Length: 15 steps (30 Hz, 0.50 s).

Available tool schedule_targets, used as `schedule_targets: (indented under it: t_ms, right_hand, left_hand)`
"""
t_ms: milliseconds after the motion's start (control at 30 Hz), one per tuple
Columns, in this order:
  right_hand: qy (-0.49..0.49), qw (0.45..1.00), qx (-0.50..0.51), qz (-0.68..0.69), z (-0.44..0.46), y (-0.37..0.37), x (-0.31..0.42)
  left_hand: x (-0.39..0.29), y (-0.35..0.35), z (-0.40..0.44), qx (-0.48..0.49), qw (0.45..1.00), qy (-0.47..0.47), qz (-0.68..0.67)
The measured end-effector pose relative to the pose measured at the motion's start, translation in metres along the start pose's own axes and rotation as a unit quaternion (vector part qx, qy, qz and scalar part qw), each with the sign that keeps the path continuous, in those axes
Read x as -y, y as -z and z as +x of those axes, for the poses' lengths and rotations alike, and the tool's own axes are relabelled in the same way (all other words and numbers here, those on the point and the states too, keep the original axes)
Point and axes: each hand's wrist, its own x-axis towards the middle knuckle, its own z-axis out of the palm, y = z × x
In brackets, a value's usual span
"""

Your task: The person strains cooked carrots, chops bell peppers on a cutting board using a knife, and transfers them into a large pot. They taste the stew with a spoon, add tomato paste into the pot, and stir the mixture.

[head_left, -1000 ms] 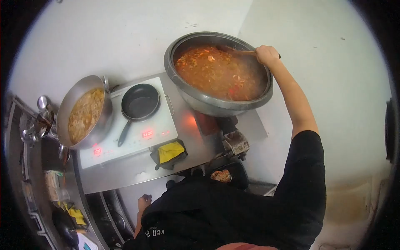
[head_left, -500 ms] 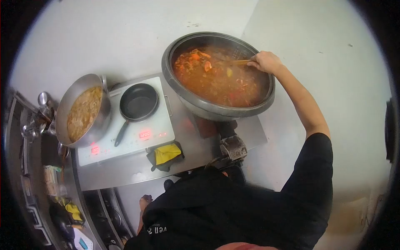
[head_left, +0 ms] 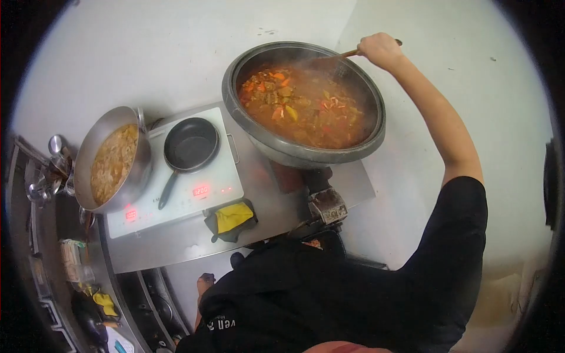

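Observation:
My right hand is closed round the wooden handle of a spatula, above the far right rim of a large dark pot. The spatula slants down to the left, its lower end at the surface of a steaming red-orange stew with vegetable chunks. Low in the view, my left hand is small and partly hidden by the black shirt. It looks closed on something dark that I cannot make out.
A white two-zone cooktop bears a small black frying pan and a steel pot of pale brown food. A yellow cloth lies at the counter's front. Ladles hang at the left; a burner part stands below the large pot.
My right hand has dipped, then risen up and away with the spatula. The stew's surface has shifted, with more chunks showing at the left. My left hand stays low.

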Motion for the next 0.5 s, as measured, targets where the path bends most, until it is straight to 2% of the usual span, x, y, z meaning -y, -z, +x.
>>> schedule_targets:
  t_ms: [67,133,167,233,267,333,400,500]
  right_hand:
    - [0.011,0.999,0.022,-0.036,0.009,-0.024,0.011]
    - [0.008,0.999,0.049,-0.018,0.008,-0.032,0.013]
    - [0.014,0.996,0.084,-0.008,0.003,-0.029,0.012]
    - [0.022,0.992,0.122,0.003,-0.011,-0.027,0.009]
    - [0.027,0.989,0.145,0.016,-0.018,-0.027,0.005]
    - [0.033,0.984,0.171,0.027,-0.035,-0.023,0.003]
    - [0.004,0.973,0.225,0.054,-0.055,-0.013,0.007]
    - [-0.047,0.952,0.278,0.116,-0.083,0.017,0.015]
  left_hand:
    - [0.006,-0.008,-0.01,0.025,0.999,0.025,0.004]
    - [0.025,-0.027,-0.024,-0.006,0.988,-0.056,0.141]
    - [0.028,-0.03,-0.026,-0.006,0.989,-0.052,0.139]
    - [0.033,-0.032,-0.033,0.11,0.976,-0.035,0.184]
    - [0.031,-0.032,-0.034,0.112,0.976,-0.035,0.181]
    - [0.026,-0.031,-0.036,0.144,0.974,0.074,0.157]
    - [0.024,-0.031,-0.034,0.141,0.976,0.086,0.144]
    - [-0.008,-0.006,-0.014,0.072,0.985,0.138,0.07]
